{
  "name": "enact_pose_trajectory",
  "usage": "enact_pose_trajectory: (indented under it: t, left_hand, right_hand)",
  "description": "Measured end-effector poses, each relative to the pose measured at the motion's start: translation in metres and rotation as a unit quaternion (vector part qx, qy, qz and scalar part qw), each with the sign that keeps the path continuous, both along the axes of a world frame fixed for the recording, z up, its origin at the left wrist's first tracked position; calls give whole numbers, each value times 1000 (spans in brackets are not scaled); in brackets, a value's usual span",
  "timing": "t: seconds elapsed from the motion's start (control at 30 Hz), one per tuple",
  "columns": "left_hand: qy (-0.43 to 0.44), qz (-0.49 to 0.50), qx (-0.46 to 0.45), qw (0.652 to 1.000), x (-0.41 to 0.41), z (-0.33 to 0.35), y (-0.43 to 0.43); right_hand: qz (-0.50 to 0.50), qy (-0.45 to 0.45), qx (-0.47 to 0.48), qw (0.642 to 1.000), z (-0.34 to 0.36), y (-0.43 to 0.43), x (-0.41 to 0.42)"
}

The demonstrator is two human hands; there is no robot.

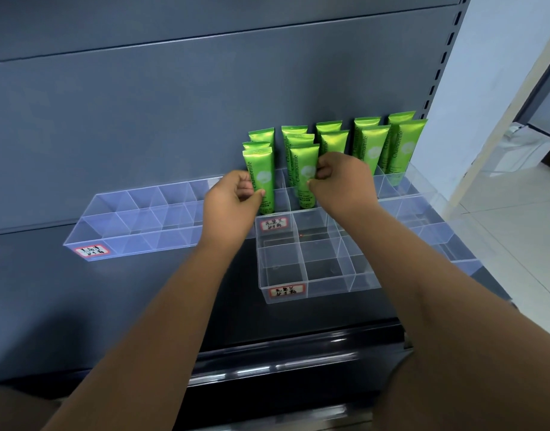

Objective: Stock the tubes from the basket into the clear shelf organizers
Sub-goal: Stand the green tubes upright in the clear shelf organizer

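Several green tubes stand upright in a clear shelf organizer [354, 284] on the right of the shelf. My left hand [233, 203] pinches the frontmost tube [261, 174] of the leftmost column. My right hand [345, 181] pinches the front tube [304, 171] of the column beside it. Both tubes stand cap down in their compartments. Behind them, more green tubes [371, 144] fill the back rows. The organizer's front compartments hold nothing. The basket is not in view.
A second clear organizer [112, 225] with no tubes in it sits to the left on the grey shelf [34, 290]. Red-bordered labels [287, 290] mark the organizer fronts. The shelf's black front rail [298, 362] runs below. A tiled floor [516, 213] lies to the right.
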State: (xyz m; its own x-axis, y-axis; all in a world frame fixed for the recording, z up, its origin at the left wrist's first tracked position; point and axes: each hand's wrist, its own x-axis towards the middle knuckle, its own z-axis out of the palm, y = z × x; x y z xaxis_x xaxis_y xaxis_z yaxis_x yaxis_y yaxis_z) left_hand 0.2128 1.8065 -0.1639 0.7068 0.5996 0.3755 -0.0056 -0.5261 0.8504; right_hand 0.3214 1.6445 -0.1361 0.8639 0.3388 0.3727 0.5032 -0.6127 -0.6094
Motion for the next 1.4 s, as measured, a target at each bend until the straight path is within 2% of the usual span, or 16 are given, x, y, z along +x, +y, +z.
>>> enact_pose_trajectory:
  t: [0.3, 0.9, 1.4]
  left_hand:
    - [7, 5, 22, 1000, 2, -2, 0]
    - [13, 5, 39, 999, 3, -4, 0]
    - [30, 4, 16, 999, 2, 3, -1]
  right_hand:
    - [-9, 33, 23, 999, 0, 1, 1]
    - [-6, 33, 15, 999, 2, 1, 2]
    - [-6, 72, 7, 997, 7, 2, -4]
